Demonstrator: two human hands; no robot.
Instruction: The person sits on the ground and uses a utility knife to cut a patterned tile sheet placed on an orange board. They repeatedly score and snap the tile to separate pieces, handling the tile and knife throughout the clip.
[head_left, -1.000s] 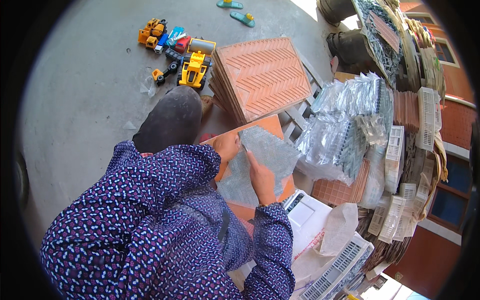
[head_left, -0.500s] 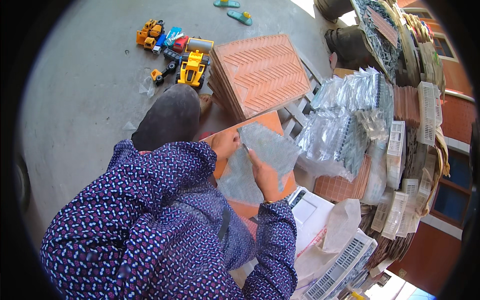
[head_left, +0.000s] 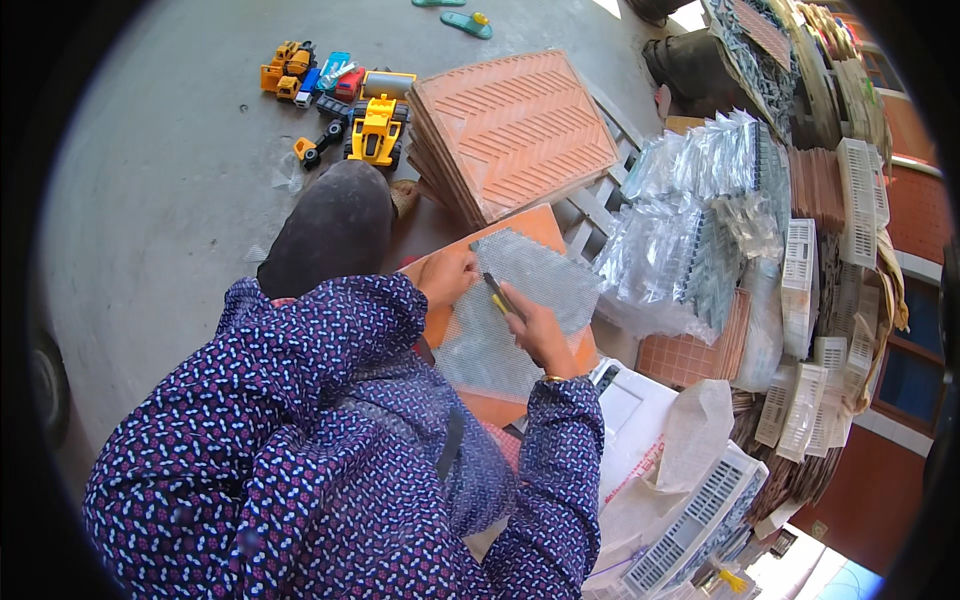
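A grey, finely gridded sheet (head_left: pixel 520 310) lies on an orange board (head_left: pixel 540 225) in front of me. At the sheet's upper left edge, my left hand (head_left: pixel 447 278) is closed in a pinch; what lies between its fingertips is hidden. My right hand (head_left: pixel 540 332) rests over the sheet's right half, fingers wrapped round a slim hand tool (head_left: pixel 497 297) with a dark tip and yellow on its handle. The tip points toward my left fingers, a short gap away. I cannot make out the tool's exact kind.
Stacked terracotta-coloured ribbed panels (head_left: pixel 520 130) stand just beyond the board. Toy trucks (head_left: pixel 377 130) sit on the concrete floor at far left. To the right are plastic-wrapped bundles (head_left: pixel 650 250), a white box (head_left: pixel 635 410) and white slotted crates (head_left: pixel 690 510).
My right hand has drawn back from my left fingers, so more of the tool shows. My left hand stays pinched at the sheet's edge. The whole view has shifted slightly.
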